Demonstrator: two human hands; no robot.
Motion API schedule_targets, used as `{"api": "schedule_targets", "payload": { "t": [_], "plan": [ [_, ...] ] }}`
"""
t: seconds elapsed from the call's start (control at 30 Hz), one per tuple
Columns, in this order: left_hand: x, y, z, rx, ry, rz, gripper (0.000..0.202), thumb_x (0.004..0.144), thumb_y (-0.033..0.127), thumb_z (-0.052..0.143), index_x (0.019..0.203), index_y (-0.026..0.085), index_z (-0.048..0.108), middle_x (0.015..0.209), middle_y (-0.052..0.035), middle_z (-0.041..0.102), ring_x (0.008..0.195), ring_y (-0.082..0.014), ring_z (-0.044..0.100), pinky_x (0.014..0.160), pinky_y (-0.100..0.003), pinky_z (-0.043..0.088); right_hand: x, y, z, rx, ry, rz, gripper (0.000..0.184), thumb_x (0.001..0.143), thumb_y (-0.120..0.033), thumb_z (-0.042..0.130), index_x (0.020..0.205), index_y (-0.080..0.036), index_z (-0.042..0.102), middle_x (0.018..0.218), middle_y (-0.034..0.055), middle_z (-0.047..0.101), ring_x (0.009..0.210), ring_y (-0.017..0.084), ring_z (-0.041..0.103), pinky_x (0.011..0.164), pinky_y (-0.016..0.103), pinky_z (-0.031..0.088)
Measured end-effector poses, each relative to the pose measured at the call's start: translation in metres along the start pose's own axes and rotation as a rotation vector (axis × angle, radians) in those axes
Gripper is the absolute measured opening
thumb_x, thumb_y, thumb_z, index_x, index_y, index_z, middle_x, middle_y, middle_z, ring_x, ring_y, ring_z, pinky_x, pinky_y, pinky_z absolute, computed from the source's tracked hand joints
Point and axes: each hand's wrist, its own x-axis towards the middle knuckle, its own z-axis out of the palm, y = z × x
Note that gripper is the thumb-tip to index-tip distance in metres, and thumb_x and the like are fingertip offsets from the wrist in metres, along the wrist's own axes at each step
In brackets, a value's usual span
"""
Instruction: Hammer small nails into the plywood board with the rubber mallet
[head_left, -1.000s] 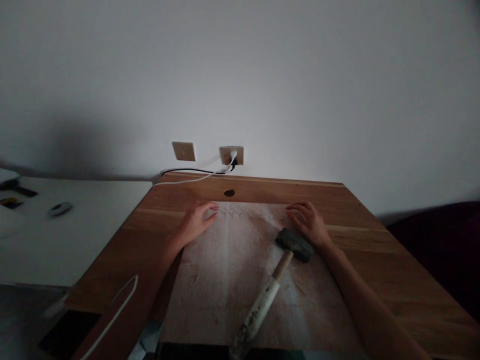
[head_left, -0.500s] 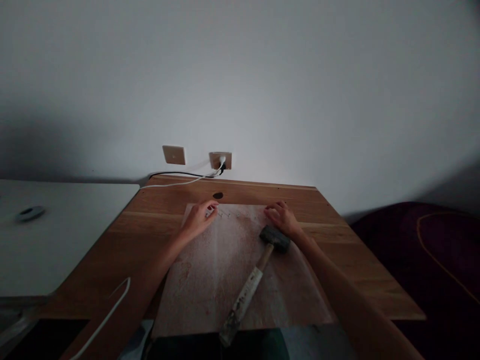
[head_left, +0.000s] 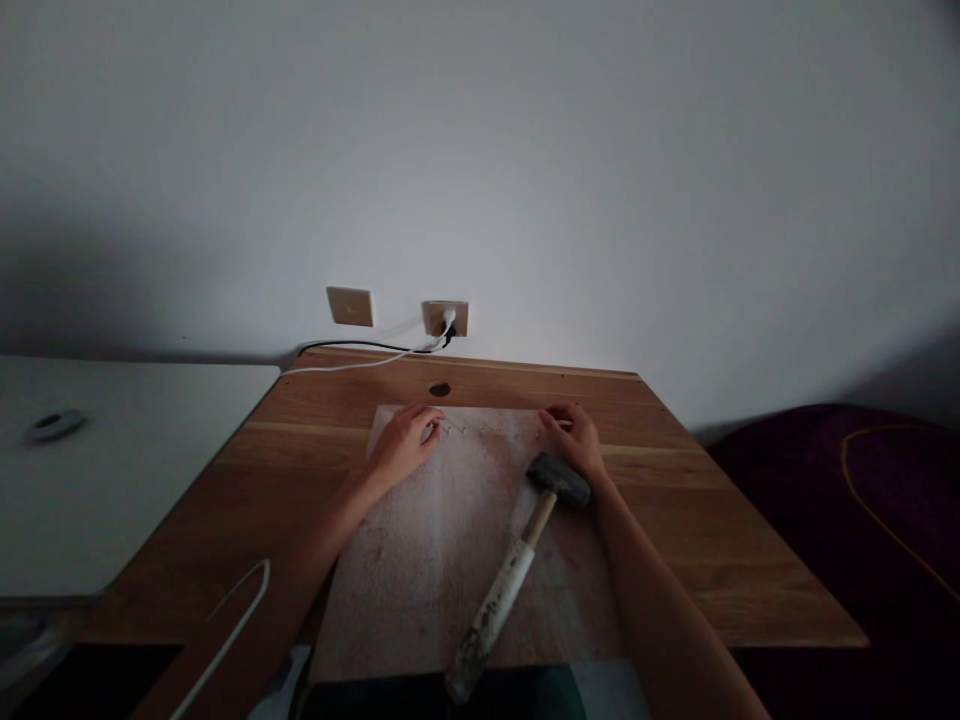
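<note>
A pinkish, worn wooden board (head_left: 405,570) lies on the table in front of me. Close to its far edge are several small, thin nails (head_left: 463,430), too dim to see well. My left hand (head_left: 405,445) is at the far left corner of the board, thumb and fingertips pinched beside the nails. At the far right corner is my right hand (head_left: 577,440), its fingers curled together; what is between them is too small to name. A mallet (head_left: 559,480) with a dark head and a white-wrapped handle lies slantwise on the board, its head by my right wrist.
The wooden table (head_left: 697,520) meets a pale wall with a socket (head_left: 445,318) and plugged-in cables. A white surface (head_left: 165,440) at left holds a small grey object (head_left: 58,425). A dark purple rounded thing (head_left: 810,480) stands at right. A white cord (head_left: 229,640) crosses my left forearm.
My right hand has shifted slightly right, with its fingers curled in more and its forearm drawn inward. My left hand stays by the nails. The view has moved a little.
</note>
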Motion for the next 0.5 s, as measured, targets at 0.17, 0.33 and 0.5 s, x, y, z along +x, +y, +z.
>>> {"api": "schedule_targets", "payload": {
  "t": [0.17,0.33,0.5],
  "plan": [
    [0.000,-0.003,0.002,-0.036,-0.015,-0.033,0.024,0.086,0.008,0.060,0.102,0.023,0.069,0.099,-0.0039,0.073,0.091,-0.0203,0.068,0.089,-0.037,0.055,-0.007,-0.010,0.008,-0.091,0.080,-0.038,0.047,0.086,-0.062,0.057,0.095,-0.018,0.069,0.099,0.0117,0.062,0.083,0.023,0.065,0.077,0.040,0.058],
    [0.001,-0.006,0.002,-0.064,-0.017,-0.051,0.023,0.085,0.009,0.061,0.101,0.023,0.068,0.097,-0.0026,0.073,0.086,-0.0181,0.069,0.085,-0.034,0.056,-0.017,-0.025,0.017,-0.148,0.011,-0.186,0.038,0.090,-0.051,0.057,0.109,-0.020,0.067,0.107,0.0112,0.058,0.098,0.026,0.061,0.087,0.042,0.055],
    [0.002,-0.007,0.001,-0.107,-0.008,-0.058,0.024,0.084,0.009,0.062,0.103,0.022,0.068,0.094,-0.0024,0.074,0.084,-0.0178,0.069,0.084,-0.033,0.055,-0.013,-0.023,0.010,-0.283,0.058,-0.192,0.028,0.092,-0.046,0.054,0.090,-0.021,0.065,0.093,0.0092,0.061,0.087,0.025,0.060,0.084,0.040,0.052]
  ]
}}
